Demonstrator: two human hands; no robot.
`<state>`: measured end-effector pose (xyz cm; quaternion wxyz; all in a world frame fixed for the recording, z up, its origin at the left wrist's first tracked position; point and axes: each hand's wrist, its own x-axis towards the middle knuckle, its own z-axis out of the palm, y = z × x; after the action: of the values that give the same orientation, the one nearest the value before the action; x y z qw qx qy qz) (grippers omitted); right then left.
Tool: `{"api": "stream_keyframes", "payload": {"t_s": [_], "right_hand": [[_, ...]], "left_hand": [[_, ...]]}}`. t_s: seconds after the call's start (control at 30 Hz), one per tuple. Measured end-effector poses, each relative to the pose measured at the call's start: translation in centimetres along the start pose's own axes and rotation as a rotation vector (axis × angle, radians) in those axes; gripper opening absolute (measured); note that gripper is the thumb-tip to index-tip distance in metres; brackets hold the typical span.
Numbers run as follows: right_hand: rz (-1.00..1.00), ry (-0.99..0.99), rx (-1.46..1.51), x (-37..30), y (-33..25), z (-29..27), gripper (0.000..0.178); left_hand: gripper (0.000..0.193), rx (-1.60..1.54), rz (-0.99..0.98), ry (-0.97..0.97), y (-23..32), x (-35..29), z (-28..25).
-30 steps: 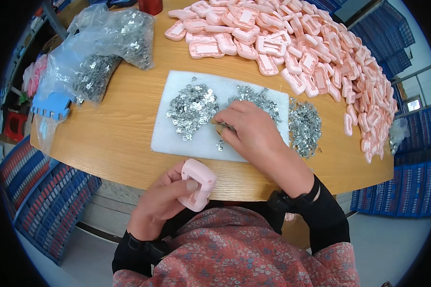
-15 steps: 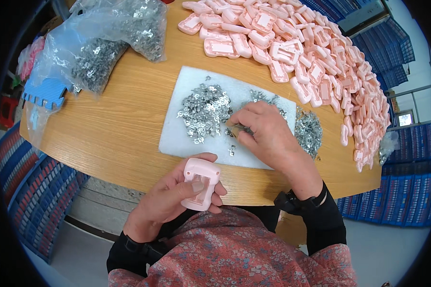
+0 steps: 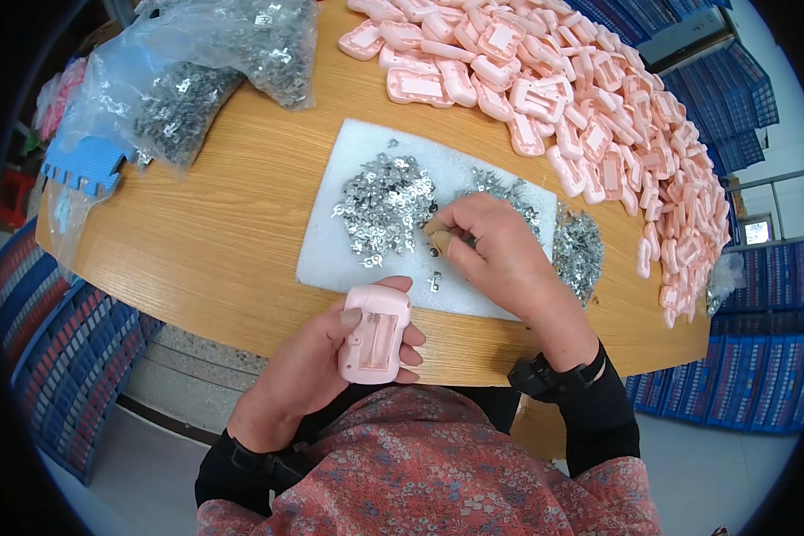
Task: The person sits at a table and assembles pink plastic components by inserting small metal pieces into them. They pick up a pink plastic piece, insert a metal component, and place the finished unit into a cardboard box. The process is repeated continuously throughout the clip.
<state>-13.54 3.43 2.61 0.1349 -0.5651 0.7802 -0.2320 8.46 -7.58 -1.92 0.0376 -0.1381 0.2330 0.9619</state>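
My left hand [image 3: 299, 371] grips a pale pink plastic housing [image 3: 360, 355], its long battery recess facing up and my thumb on its upper left edge. Over the white foam sheet [image 3: 323, 259], my right hand [image 3: 509, 255] has its thumb and forefinger pinched together, with tan coverings on the tips. Whatever lies between those fingertips is too small to make out. Just left of them is a heap of small silvery metal contact plates [image 3: 380, 201]. Another heap of small metal parts [image 3: 500, 189] lies partly hidden behind this hand. One loose metal contact [image 3: 434, 282] rests below the fingertips.
A large pile of pink housings [image 3: 590, 116] spreads across the table's far right. More metal pieces [image 3: 578, 255] lie beside the sheet's right edge. Clear bags of metal parts [image 3: 183, 112] and a blue foam piece [image 3: 85, 165] occupy the far left. Blue racks [image 3: 732, 380] stand beyond the table.
My left thumb has shifted from the recess to the housing's upper left edge, and the housing has turned more upright. My right hand stays near the metal contacts, fingertips pinched closer together.
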Motion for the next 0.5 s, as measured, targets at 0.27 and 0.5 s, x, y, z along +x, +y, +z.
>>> {"api": "stream_keyframes", "payload": {"t_s": [0.27,0.5], "right_hand": [[0.277,-0.116,0.309,-0.2,-1.5,-1.3,0.015],[-0.08,0.049,-0.167,0.1,-0.1,-0.5,0.012]], "left_hand": [[0.056,-0.001,-0.006,0.013,0.7,0.7,0.6],[0.057,0.015,-0.002,0.053,0.5,0.8,0.8]]}}
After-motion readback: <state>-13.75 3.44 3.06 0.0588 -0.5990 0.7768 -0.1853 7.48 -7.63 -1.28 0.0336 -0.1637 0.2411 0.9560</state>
